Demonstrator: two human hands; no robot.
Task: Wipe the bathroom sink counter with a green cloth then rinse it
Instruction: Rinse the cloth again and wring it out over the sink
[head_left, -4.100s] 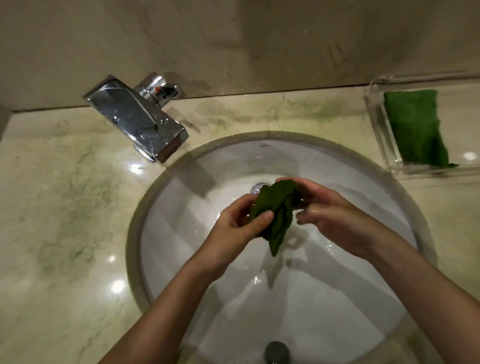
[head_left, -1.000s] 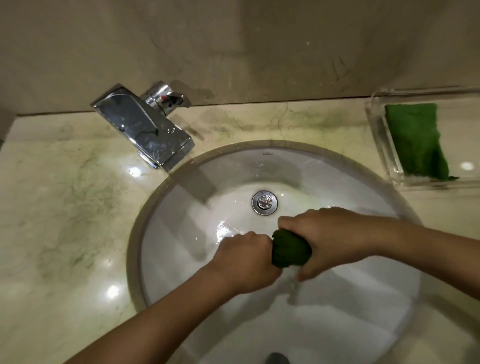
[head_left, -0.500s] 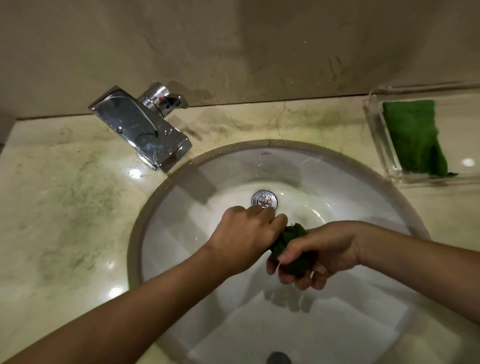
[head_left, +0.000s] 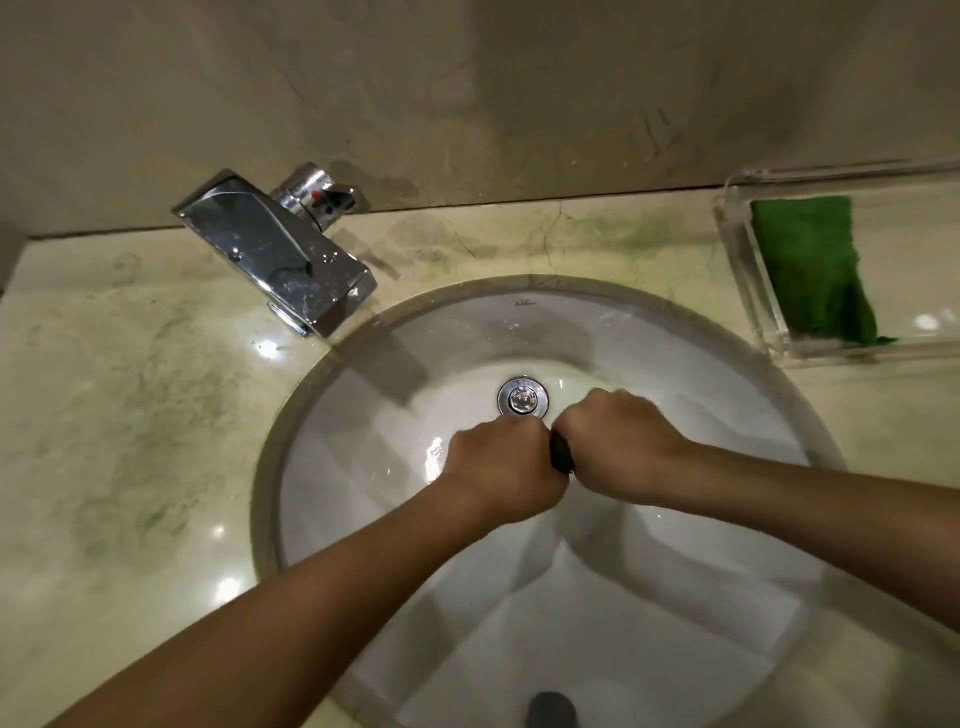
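While both fists press together over the white sink basin (head_left: 675, 519), the left hand (head_left: 501, 467) and right hand (head_left: 618, 441) clench the green cloth (head_left: 562, 457), only a dark sliver showing between them, just near of the drain (head_left: 522, 398). Another green cloth (head_left: 810, 270) lies in a clear tray (head_left: 748, 291) far right on the desk (head_left: 130, 415).

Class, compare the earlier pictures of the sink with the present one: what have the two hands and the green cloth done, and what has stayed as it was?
The left hand and right hand have closed into fists side by side over the basin. The green cloth, once dangling loose, is now wrung tight, only a sliver showing between them. The tap, drain and the second cloth in its clear tray stayed put.
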